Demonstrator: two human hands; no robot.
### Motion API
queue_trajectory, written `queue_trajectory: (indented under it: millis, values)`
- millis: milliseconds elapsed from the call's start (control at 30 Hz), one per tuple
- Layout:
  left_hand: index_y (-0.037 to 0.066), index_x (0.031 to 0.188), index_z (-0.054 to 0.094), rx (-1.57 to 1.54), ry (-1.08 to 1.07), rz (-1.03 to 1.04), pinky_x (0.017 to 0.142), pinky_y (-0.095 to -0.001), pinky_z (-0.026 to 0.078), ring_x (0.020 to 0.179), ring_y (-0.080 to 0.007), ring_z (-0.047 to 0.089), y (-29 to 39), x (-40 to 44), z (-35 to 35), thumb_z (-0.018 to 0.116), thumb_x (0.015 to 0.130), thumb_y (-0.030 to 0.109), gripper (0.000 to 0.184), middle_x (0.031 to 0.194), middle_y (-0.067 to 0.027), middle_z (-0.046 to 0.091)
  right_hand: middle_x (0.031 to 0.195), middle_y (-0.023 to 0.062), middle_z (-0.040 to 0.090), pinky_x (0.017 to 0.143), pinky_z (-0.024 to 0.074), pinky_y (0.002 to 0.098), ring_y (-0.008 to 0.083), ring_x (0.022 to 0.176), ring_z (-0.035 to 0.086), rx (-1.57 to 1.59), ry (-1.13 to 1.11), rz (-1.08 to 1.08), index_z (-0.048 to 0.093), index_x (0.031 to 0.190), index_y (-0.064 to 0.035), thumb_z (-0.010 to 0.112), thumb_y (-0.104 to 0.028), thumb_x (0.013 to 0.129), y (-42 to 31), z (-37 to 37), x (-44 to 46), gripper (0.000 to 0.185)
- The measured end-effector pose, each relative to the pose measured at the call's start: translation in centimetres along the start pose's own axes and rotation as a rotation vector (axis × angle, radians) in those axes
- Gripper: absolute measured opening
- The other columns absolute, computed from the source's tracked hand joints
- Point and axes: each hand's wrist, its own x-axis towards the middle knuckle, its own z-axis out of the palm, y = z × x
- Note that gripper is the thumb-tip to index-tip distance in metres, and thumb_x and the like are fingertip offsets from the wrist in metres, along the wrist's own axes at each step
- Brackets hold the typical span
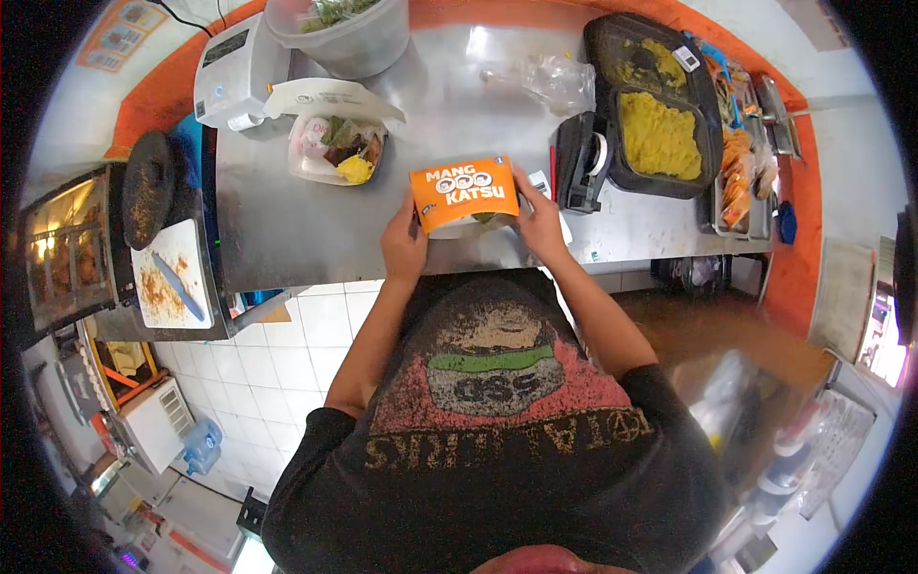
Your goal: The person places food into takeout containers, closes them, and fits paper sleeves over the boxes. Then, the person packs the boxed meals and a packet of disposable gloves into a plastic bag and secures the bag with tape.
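Note:
Between my two hands, just above the front edge of the metal counter, is a takeaway food box with an orange printed top reading "KATSU". My left hand grips its left side, and my right hand grips its right side near the upper corner. A bit of white and something green show under the box's near edge. To the left stands an open takeaway box with its white lid raised; yellow food and a small packet are inside. A black tape dispenser stands right of my right hand.
A black tub of yellow food and a metal tray of fried pieces are on the right. A clear plastic bag lies behind. Back left are a white printer and a tub. A knife rests on a cutting board.

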Motion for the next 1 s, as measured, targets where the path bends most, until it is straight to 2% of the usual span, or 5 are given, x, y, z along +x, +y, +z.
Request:
queue_trajectory:
  millis: [100, 233, 400, 700, 1000]
  values:
    - [0.004, 0.137, 0.05, 0.121, -0.157, 0.248, 0.094, -0.0413, 0.046, 0.105, -0.0394, 0.06, -0.9, 0.6, -1.3, 0.063, 0.079, 0.006, 0.059, 0.117, -0.0213, 0.063, 0.145, 0.0179, 0.045, 0.11, 0.0313, 0.041, 0.0315, 0.134, 0.043, -0.482, -0.209, -0.172, 0.04, 0.145, -0.0105, 0.074, -0.008, 0.074, 0.0, -1.1, -0.8, 0.079]
    - [0.005, 0.137, 0.049, 0.163, -0.318, 0.262, 0.097, -0.0435, 0.043, 0.11, -0.0385, 0.057, 0.1, 0.7, -3.2, 0.068, 0.08, 0.015, 0.061, 0.118, -0.0216, 0.063, 0.15, 0.013, 0.039, 0.114, 0.0242, 0.0405, 0.0296, 0.139, 0.036, -0.303, -0.328, -0.133, 0.04, 0.145, -0.0105, 0.078, -0.018, 0.074, 2.1, -2.3, -0.4, 0.082]
    - [0.008, 0.14, 0.047, 0.122, -0.35, 0.239, 0.097, -0.0427, 0.043, 0.109, -0.0387, 0.056, -0.8, 0.9, -2.7, 0.074, 0.077, 0.032, 0.072, 0.118, -0.0213, 0.063, 0.141, 0.0093, 0.051, 0.109, 0.0317, 0.0384, 0.0275, 0.132, 0.045, -0.223, -0.299, -0.13, 0.048, 0.141, -0.0118, 0.083, -0.024, 0.067, 2.6, -2.4, 0.2, 0.083]
    - [0.007, 0.115, 0.069, -0.027, -0.247, 0.025, 0.087, -0.0308, 0.051, 0.098, -0.0247, 0.068, -1.5, -0.4, -1.7, 0.082, 0.071, 0.017, 0.047, 0.125, -0.0227, 0.06, 0.13, 0.0153, 0.059, 0.095, 0.0443, 0.0381, 0.0282, 0.108, 0.058, -0.232, -0.215, -0.138, 0.068, 0.118, -0.0124, 0.084, -0.016, 0.063, 2.3, -2.0, 0.3, 0.057]
    - [0.011, 0.11, 0.072, 0.057, -0.241, 0.229, 0.074, -0.0302, 0.055, 0.085, -0.0253, 0.071, -2.3, -0.5, -1.9, 0.081, 0.073, 0.019, 0.039, 0.121, -0.0224, 0.062, 0.137, 0.0103, 0.055, 0.096, 0.044, 0.0356, 0.0281, 0.103, 0.057, -0.143, -0.276, -0.239, 0.068, 0.119, -0.0204, 0.083, -0.02, 0.064, 3.1, -2.3, 0.7, 0.058]
